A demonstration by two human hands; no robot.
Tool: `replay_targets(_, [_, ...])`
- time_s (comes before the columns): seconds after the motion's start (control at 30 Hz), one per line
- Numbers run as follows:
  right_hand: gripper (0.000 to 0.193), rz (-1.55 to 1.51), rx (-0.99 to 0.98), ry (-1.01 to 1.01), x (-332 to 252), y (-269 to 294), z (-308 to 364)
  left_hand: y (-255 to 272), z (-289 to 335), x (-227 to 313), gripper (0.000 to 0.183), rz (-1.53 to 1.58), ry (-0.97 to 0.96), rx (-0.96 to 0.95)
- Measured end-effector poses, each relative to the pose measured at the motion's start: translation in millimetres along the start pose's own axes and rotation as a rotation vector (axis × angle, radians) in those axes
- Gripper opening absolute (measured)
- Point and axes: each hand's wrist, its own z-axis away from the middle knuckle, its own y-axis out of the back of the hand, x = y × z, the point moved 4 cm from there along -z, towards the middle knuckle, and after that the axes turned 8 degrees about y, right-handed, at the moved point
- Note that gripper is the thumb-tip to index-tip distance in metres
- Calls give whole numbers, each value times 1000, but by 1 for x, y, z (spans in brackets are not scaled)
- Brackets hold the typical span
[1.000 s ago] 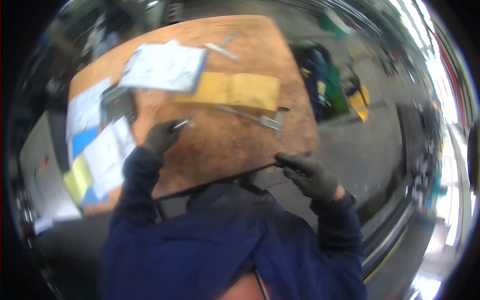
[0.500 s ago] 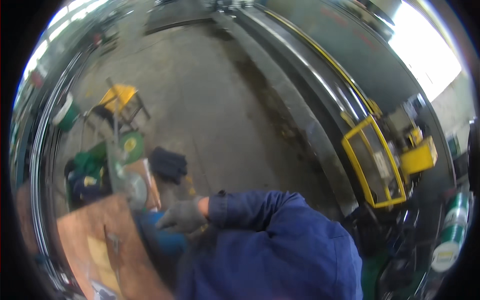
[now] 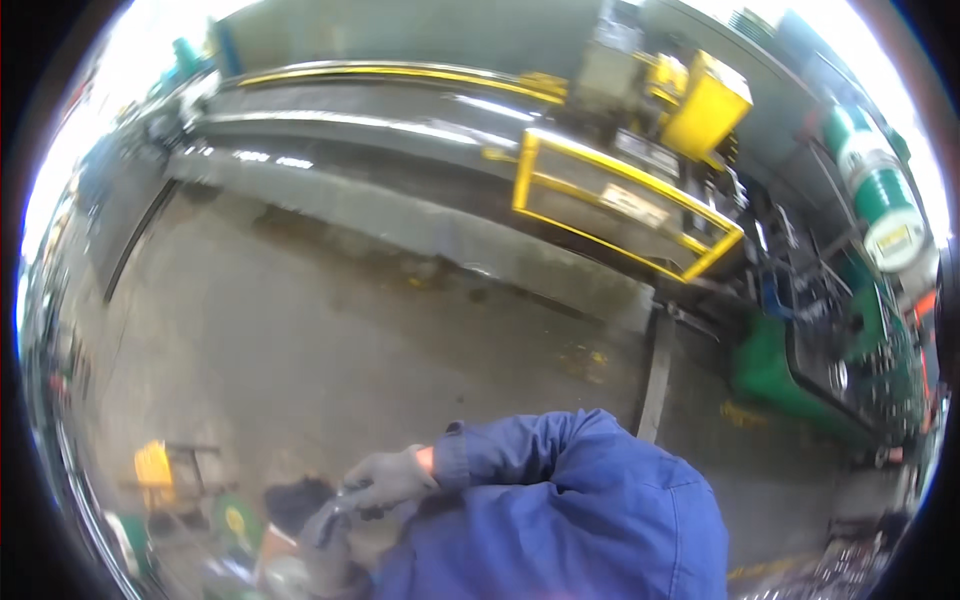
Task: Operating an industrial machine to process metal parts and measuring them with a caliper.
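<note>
My right hand (image 3: 385,481), in a grey work glove and a blue sleeve, is in front of me at the lower middle. Its fingers curl closed around something I cannot make out. Close beside it, lower and to the left, is my left hand (image 3: 328,535), also grey-gloved and smeared by motion. The two hands meet or nearly meet, and the left fingers do not show clearly. Beyond them lies a dark cloth bundle (image 3: 297,503). A green disc with a yellow centre (image 3: 237,522) stands left of the hands.
Across the far side runs a long machine bed (image 3: 350,120) with a yellow edge. A yellow-framed guard (image 3: 620,205) and a yellow box (image 3: 708,105) are on it. At right are a green-and-white cylinder (image 3: 880,190) and a green machine base (image 3: 790,375). A yellow stool (image 3: 155,465) stands lower left.
My view has turned to the right, bringing the machine and its guard in front. The wooden board has left view. Both gloved hands now show close together; before, only the right showed, by a blue thing.
</note>
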Motion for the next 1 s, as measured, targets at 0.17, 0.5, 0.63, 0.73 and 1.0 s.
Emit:
replay_targets(0.17, [29, -278, 382, -233, -21, 95, 56, -67, -113, 44, 29, -34, -29, -287])
replay_targets(0.5, [32, -624, 1181, 98, -15, 228, 171, -310, -220, 248, 36, -310, -1089, -817])
replay_targets(0.63, [27, -511, 1389, 99, -20, 257, 249, -398, -212, 304, 34, -363, -1256, -934])
replay_targets(0.73, [24, -492, 1535, 231, -13, 280, 306, -463, -197, 340, 41, -426, -1457, -987])
replay_targets(1.0, [21, -290, 1558, 291, -44, 396, 458, -611, -188, 420, 39, -339, -1494, -846])
